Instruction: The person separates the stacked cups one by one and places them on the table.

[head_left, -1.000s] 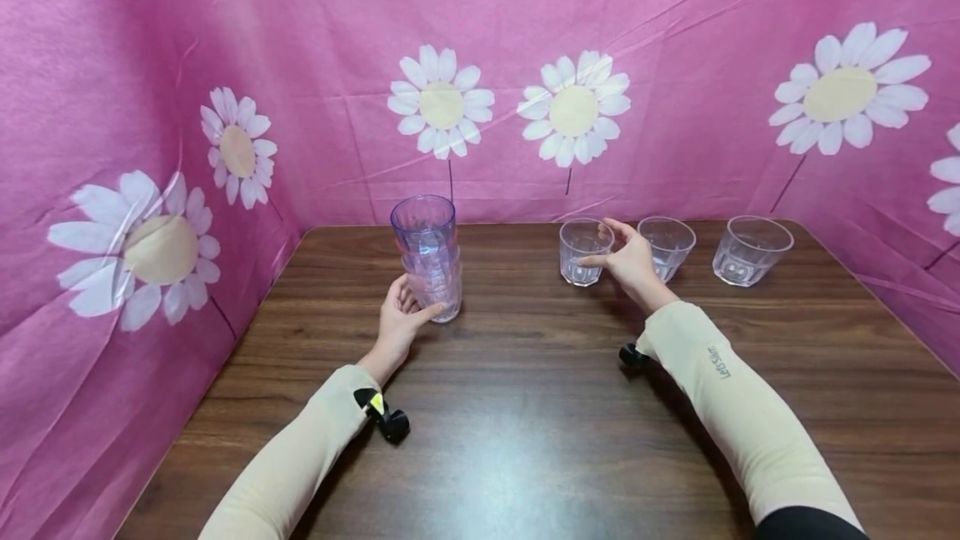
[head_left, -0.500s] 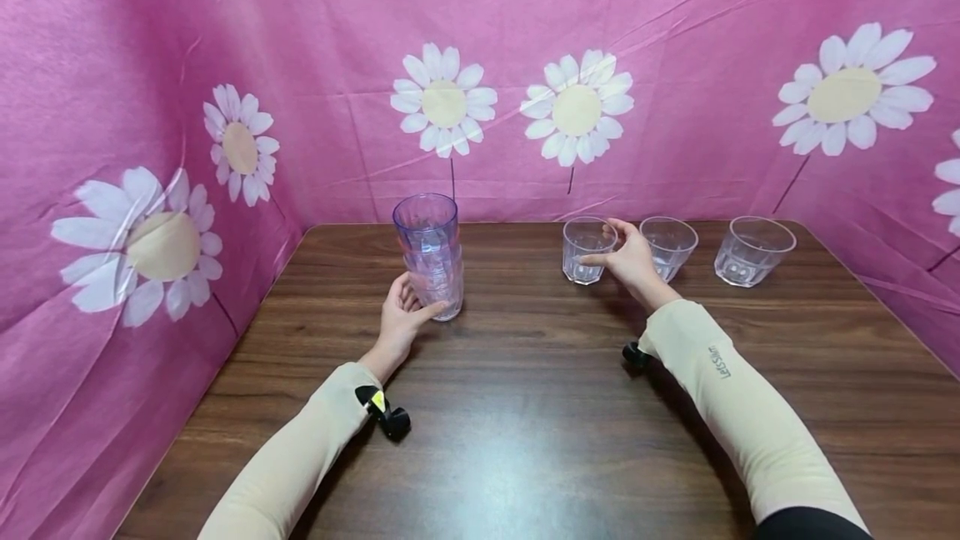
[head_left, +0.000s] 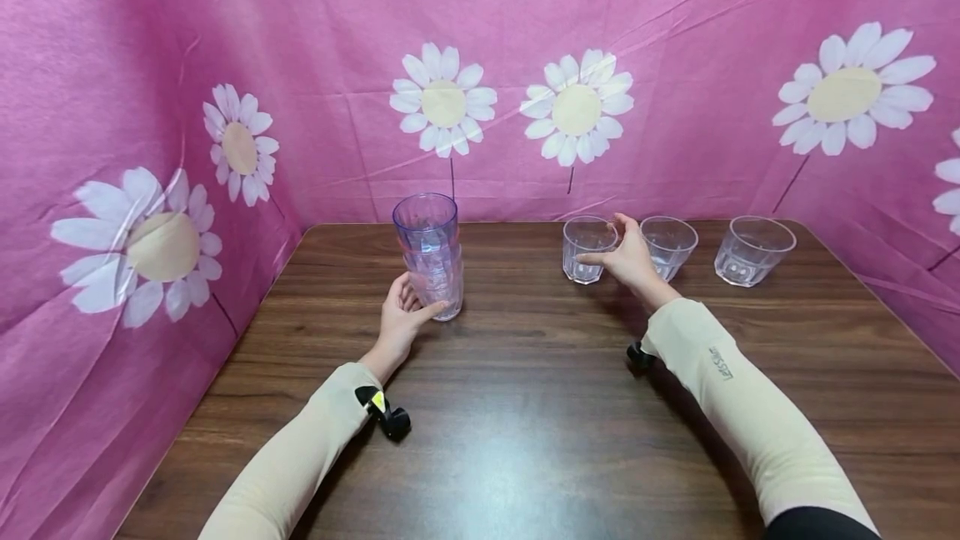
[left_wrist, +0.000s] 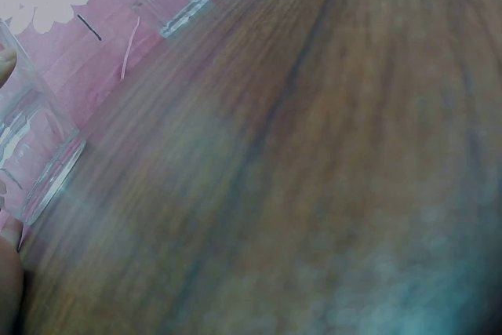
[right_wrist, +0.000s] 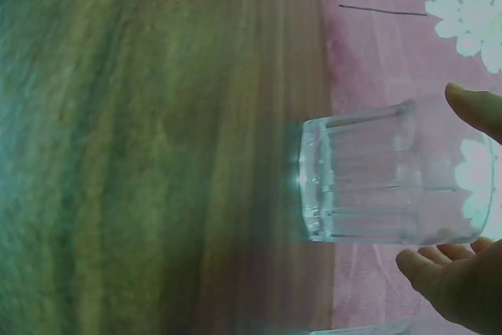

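A nested stack of clear plastic tumblers (head_left: 426,252), blue-tinted at the top, pinkish below and clear at the bottom, stands upright on the table. My left hand (head_left: 401,319) holds its lower part, thumb in front and fingers at the left; the left wrist view shows only the bottom tumbler (left_wrist: 39,135). My right hand (head_left: 628,263) is around the right side of a clear tumbler (head_left: 581,252) standing upright. In the right wrist view, thumb and fingers (right_wrist: 463,276) spread on either side of this tumbler, seemingly just off its wall.
Two more clear tumblers stand to the right: one (head_left: 671,244) partly behind my right hand, another (head_left: 752,252) farther right. The wooden table (head_left: 517,390) meets a pink flowered cloth (head_left: 510,15) at its back and side edges.
My right hand's fingers have loosened and lifted slightly at the tumbler's rim. The left hand and the stack stay in place; the whole view has shifted a little.
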Demonstrator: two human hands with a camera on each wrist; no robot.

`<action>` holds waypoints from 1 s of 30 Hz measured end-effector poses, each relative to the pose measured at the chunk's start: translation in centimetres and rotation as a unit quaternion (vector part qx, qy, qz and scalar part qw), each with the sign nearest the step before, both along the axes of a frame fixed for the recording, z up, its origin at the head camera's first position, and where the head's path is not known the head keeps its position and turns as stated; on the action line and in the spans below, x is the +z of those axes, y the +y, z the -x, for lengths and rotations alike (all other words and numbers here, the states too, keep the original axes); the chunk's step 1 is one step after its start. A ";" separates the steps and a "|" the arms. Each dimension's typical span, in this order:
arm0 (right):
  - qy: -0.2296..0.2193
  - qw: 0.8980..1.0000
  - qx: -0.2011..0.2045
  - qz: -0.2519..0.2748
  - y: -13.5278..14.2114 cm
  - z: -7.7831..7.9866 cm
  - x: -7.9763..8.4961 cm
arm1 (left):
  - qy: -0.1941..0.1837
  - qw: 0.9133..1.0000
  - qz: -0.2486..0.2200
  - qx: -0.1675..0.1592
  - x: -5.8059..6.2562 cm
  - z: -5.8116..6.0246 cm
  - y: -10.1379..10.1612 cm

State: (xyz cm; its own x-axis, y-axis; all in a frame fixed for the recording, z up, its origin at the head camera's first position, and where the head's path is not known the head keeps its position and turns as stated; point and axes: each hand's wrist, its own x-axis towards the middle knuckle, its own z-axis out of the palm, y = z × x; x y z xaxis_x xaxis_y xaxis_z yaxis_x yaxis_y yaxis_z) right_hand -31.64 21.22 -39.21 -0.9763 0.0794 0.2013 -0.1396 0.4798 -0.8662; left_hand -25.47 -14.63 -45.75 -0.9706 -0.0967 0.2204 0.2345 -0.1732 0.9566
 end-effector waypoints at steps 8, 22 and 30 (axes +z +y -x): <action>0.026 0.999 -0.007 0.020 -0.4 -0.6 2.0 | 0.001 1.000 0.001 0.001 0.2 0.0 -0.1; 0.094 0.989 0.045 0.101 -4.3 -1.6 5.5 | -0.002 1.000 0.005 0.001 0.2 0.0 -0.1; 0.109 0.978 0.110 0.142 -8.1 -2.1 6.5 | -0.001 1.000 0.012 0.008 0.1 -0.1 0.0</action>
